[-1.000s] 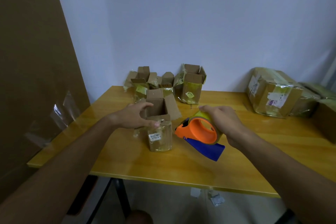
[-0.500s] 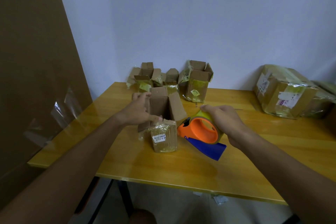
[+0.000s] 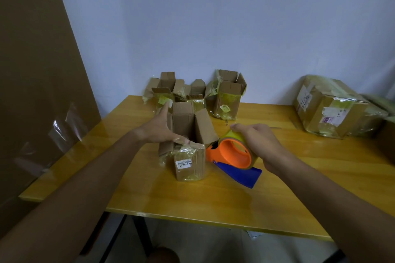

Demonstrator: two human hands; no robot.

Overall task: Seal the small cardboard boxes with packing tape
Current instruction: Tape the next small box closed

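- Small cardboard box (image 3: 189, 151) stands upright near the middle of the yellow wooden table (image 3: 213, 203), its top flaps open and standing up, old tape crinkled around its lower half and a white label on its near face.
- Left hand (image 3: 159, 129) rests against the box's left side, fingers straight along the left flap and thumb reaching across the near rim; it touches the box rather than curling round it.
- Right hand (image 3: 259, 145) curls over the top of the tape dispenser (image 3: 232, 157), gripping the roll from above.
- Dispenser has an orange core, a yellowish roll of tape and a blue handle plate lying on the table; it sits just right of the box, touching or nearly touching it.
- More small open boxes (image 3: 177, 92) cluster at the back edge of the table against the wall, with a slightly taller open box (image 3: 228, 97) just to their right.
- Large taped parcel (image 3: 327, 105) sits at the far right of the table, well apart from the work.
- Big brown cardboard sheet (image 3: 38, 70) leans at the left, with clear tape strips on it.
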